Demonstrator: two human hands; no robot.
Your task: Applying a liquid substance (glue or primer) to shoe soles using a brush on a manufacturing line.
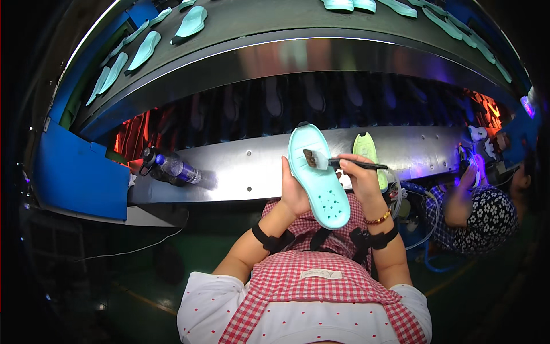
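My left hand (295, 192) grips a mint-green shoe sole (306, 143) by its left edge, with the fingers wrapped underneath. A black tab shows at the sole's far end, and small holes dot its near end. Closed around the black handle of a flat brush (322, 161) is my right hand (362, 176). The brush has a pale collar and brown bristles, which lie over the sole's inner surface, apparently touching it. Behind my right hand, a yellow-green sole (366, 150) rests on the metal ledge, partly covered by my hand and the brush handle.
A metal ledge (240, 166) runs across in front of me, with dark bottles (177, 169) on its left. Beyond it, a conveyor belt (258, 17) carries several mint-green soles (144, 51). To the right, another person (487, 218) works at the ledge, near a clear tube (438, 215).
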